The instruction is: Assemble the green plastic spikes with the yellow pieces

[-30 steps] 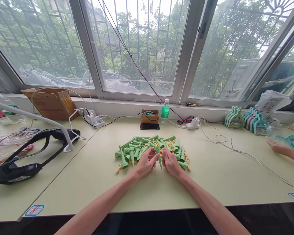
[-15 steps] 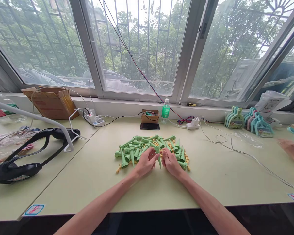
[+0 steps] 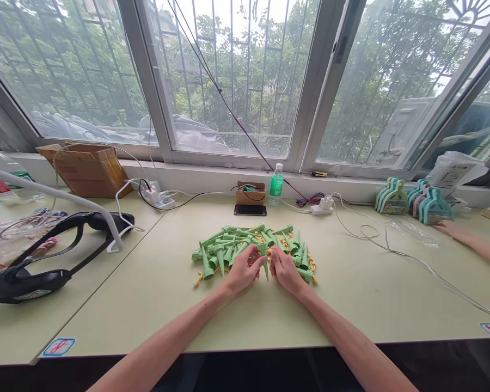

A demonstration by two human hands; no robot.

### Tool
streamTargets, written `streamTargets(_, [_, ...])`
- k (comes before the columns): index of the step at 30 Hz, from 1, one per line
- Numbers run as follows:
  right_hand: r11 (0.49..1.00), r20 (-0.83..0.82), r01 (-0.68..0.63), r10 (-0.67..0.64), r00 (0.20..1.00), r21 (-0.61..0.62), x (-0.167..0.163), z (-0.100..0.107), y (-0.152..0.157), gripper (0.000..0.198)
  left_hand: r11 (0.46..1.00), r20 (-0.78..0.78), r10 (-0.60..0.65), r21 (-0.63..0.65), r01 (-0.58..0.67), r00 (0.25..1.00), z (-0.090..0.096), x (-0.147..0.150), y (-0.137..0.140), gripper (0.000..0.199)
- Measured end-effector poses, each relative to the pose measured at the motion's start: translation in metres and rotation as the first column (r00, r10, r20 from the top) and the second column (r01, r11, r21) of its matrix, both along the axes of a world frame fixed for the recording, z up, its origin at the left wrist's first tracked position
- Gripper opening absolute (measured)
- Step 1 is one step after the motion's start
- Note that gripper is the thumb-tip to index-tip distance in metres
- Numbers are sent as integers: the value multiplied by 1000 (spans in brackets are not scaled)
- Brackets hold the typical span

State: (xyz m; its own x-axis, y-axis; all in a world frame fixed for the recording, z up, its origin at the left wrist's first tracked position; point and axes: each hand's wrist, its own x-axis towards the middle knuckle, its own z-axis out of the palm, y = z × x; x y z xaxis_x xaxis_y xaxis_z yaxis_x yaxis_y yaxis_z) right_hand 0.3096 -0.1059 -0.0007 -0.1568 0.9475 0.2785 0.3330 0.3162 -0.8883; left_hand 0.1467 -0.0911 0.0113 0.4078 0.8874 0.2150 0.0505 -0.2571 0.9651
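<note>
A green plastic spike (image 3: 265, 267), wide at its capped top and pointed downward, is in the fingers of my left hand (image 3: 245, 272). Close beside it, my right hand (image 3: 285, 269) is closed in a pinch at the height of the spike's cap. Something small and yellowish shows by those fingertips, but whether they grip it or it lies behind them is unclear. Behind both hands spreads a heap of similar green spikes (image 3: 219, 253), with small yellow plastic pieces (image 3: 198, 280) lying among and under them.
Past the heap are a phone (image 3: 250, 210), a small cardboard box (image 3: 251, 194) and a bottle (image 3: 276, 185). A black headset (image 3: 71, 247) lies left. White cables (image 3: 416, 267) cross the right side. There, another person's hand (image 3: 445, 227) touches small dustpan sets (image 3: 435, 207).
My two hands and the spike stay almost in place. At the right, the other person's hand has moved away from the edge to the dustpan sets; the teal one seen near it earlier is out of view.
</note>
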Motion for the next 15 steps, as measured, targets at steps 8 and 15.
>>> streamTargets(8, [1000,-13,-9,9,1000,16,0,-2,2,36,1000,-17,-5,-2,5,1000,0,-1,1,32])
streamTargets(15, [1000,-22,-3,3,1000,17,1,-2,1,36,1000,-27,-7,0,7,1000,0,-1,0,33])
